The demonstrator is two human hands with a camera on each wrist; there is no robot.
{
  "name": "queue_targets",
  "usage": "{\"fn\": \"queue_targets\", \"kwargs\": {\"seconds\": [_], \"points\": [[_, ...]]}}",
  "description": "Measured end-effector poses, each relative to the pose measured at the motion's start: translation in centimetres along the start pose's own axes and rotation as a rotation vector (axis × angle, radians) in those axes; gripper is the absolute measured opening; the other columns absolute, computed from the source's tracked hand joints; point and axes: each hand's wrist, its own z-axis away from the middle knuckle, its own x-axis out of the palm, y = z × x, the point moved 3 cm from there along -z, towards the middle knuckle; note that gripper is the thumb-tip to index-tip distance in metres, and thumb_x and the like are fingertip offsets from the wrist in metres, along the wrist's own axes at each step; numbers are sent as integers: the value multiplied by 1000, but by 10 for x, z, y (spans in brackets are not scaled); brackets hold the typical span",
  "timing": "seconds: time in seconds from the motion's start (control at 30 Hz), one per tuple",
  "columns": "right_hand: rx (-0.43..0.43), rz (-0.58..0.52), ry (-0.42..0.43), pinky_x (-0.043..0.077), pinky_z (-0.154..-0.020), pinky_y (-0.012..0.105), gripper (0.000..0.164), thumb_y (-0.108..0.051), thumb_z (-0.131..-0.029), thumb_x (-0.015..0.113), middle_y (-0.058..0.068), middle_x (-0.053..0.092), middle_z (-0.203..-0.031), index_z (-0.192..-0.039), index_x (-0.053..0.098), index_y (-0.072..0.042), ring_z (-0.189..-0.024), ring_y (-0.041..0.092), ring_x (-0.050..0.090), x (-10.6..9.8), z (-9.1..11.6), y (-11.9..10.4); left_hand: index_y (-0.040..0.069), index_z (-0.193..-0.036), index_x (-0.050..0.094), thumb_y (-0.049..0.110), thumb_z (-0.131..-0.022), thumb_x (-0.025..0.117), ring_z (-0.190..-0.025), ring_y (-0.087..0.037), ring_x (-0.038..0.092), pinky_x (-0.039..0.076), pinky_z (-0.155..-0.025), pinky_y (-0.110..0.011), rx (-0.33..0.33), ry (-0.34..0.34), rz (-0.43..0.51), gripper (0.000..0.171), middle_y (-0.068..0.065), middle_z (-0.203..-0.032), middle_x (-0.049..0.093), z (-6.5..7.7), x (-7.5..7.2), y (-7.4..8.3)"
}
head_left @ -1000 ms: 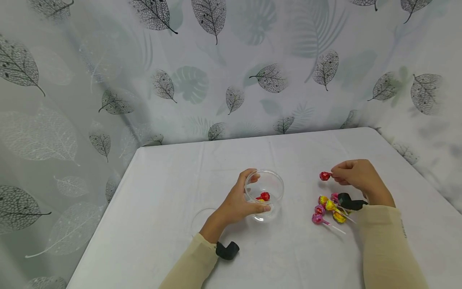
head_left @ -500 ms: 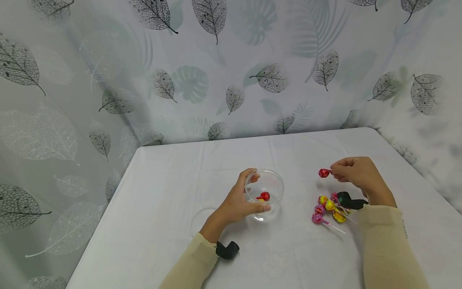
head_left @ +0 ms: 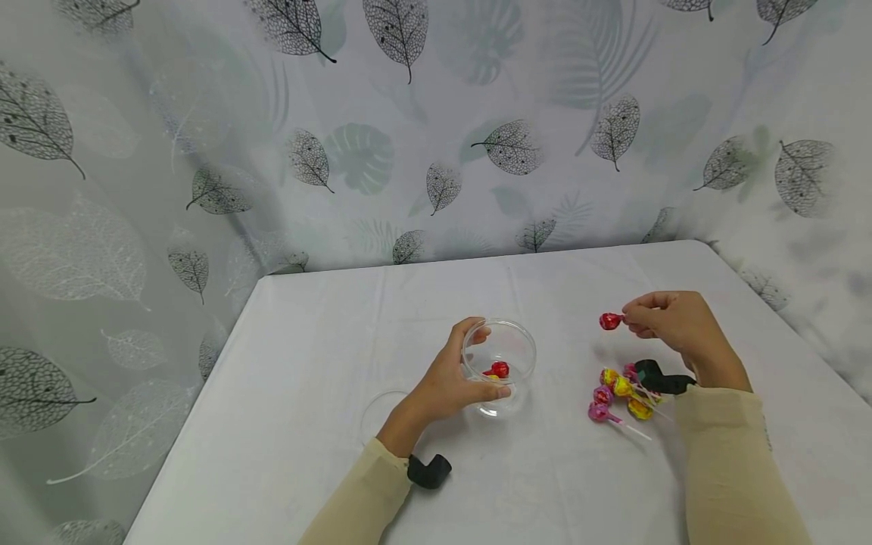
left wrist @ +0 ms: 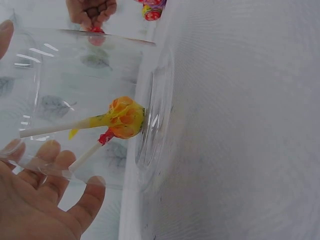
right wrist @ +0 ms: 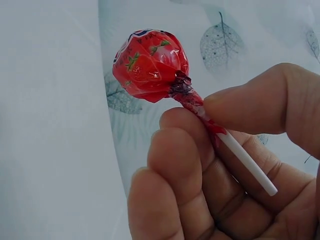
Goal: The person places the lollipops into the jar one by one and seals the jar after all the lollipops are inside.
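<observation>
My left hand [head_left: 443,384] grips a clear plastic jar [head_left: 511,395] on the white table, thumb on the near side and fingers round the far side. Inside it lie a yellow lollipop [left wrist: 126,117] and a red lollipop [head_left: 500,369], sticks pointing toward the jar's mouth in the left wrist view. To the right, my right hand [head_left: 681,325] pinches another red lollipop [right wrist: 150,67] by the wrapper's twisted neck, between thumb and fingers. That candy is held above the table, its white stick lying across the palm side of the fingers.
Several yellow and pink lollipops [head_left: 602,395] lie in a loose pile below the right hand, partly hidden by the black wrist strap [head_left: 664,380]. A clear round lid [head_left: 368,418] lies behind the left wrist. Leaf-patterned curtains [head_left: 443,136] border the table's back and sides.
My right hand has risen slightly and moved away from the pile with the red lollipop. The left hand and jar have stayed in place.
</observation>
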Motion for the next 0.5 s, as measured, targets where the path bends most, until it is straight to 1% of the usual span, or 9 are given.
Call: {"fn": "queue_targets", "kwargs": {"seconds": [0.1,0.23,0.3,0.4,0.5], "points": [[3,-2,2,39,-107,69,56,-49,-102,62,-5,75,-95,-126,68,1,-94,21,71,0,1,-1,26,-161,26,31,-80,91,-148,-33,39,39,-115,-58,-2,1,-1,104,-8,-160,44,0,0,0],[-6,-12,5,38,-107,69,54,-50,-102,63,-7,75,-93,-124,70,-1,-89,14,70,0,3,-5,25,-161,26,31,-80,91,-149,-32,39,38,-115,-58,-1,3,-3,104,-8,-160,44,0,0,1],[-23,-18,10,40,-107,66,53,-49,-102,63,-8,75,-91,-123,71,-1,-87,12,70,1,4,-7,26,-161,26,31,-80,91,-149,-32,39,38,-115,-58,0,4,-2,104,-8,-160,44,1,0,1],[-48,-20,19,43,-106,62,53,-48,-102,63,-8,75,-91,-122,71,0,-85,11,70,2,7,-10,30,-160,27,30,-80,91,-149,-32,39,38,-115,-58,0,5,-5,102,-8,-160,44,1,0,2],[-71,-10,27,47,-103,58,52,-47,-103,63,-8,75,-91,-122,71,1,-84,10,71,3,8,-13,33,-159,28,31,-80,91,-148,-29,39,38,-116,-58,-2,5,-11,101,-7,-160,44,1,0,2]]}}
